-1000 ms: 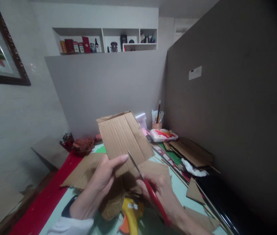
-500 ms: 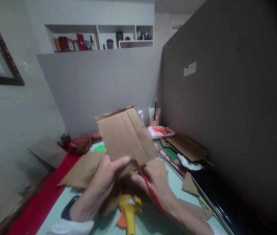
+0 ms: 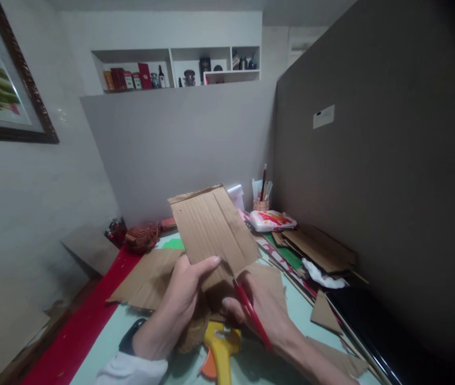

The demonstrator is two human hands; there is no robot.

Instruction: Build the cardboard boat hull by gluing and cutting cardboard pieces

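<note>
My left hand (image 3: 189,286) grips the lower left edge of a flat cardboard piece (image 3: 205,227), its thumb across the front face. This piece is tilted up above the table. My right hand (image 3: 265,310) is closed around red-handled scissors (image 3: 252,314), whose blade lies at the bottom edge of the cardboard and reaches onto its face. Some right fingers are hidden behind the cardboard and handle. Below the hands lies a yellow glue gun (image 3: 222,350) with an orange trigger. Larger cardboard (image 3: 147,275) rests on the table at the left.
At the right are stacked cardboard pieces (image 3: 319,248), a crumpled white tissue (image 3: 324,275) and a glossy black panel (image 3: 372,326). A pen cup (image 3: 261,205) and a tissue pack (image 3: 271,220) stand at the back. Grey partitions (image 3: 183,139) enclose the table.
The camera view has shifted, so everything sits further right and slightly lower. More of the scissor blade now shows over the cardboard face. Both hands keep their holds.
</note>
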